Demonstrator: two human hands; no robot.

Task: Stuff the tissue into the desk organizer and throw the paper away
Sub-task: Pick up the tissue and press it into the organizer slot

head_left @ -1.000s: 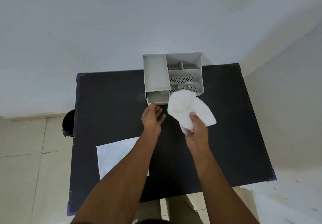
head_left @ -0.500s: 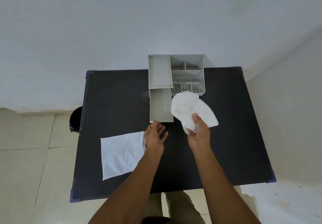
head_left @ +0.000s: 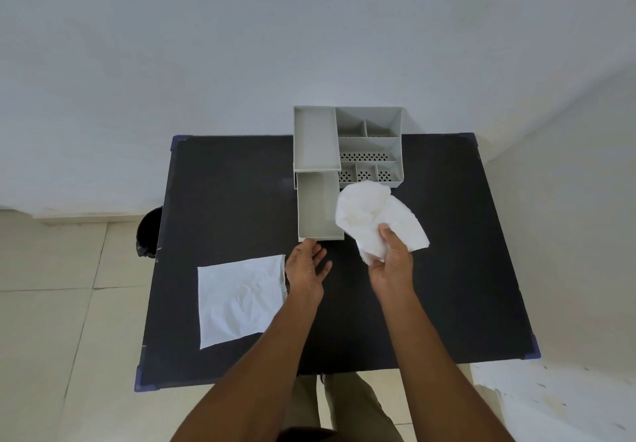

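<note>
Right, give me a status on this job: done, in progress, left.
Done: the organizer's drawer is pulled out and looks empty. In progress: the right hand holds the tissue beside the drawer, not yet inside; the left hand sits open just in front of it. Left: stuff the tissue in, then throw away the paper lying flat on the table, likely into the black bin.

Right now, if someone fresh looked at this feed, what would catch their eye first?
Probably the crumpled white tissue bunched in the right hand, held just right of the grey desk organizer's pulled-out drawer. Next, the open left hand at the drawer's front edge, and the flat white paper lying on the near-left part of the black table.
</note>
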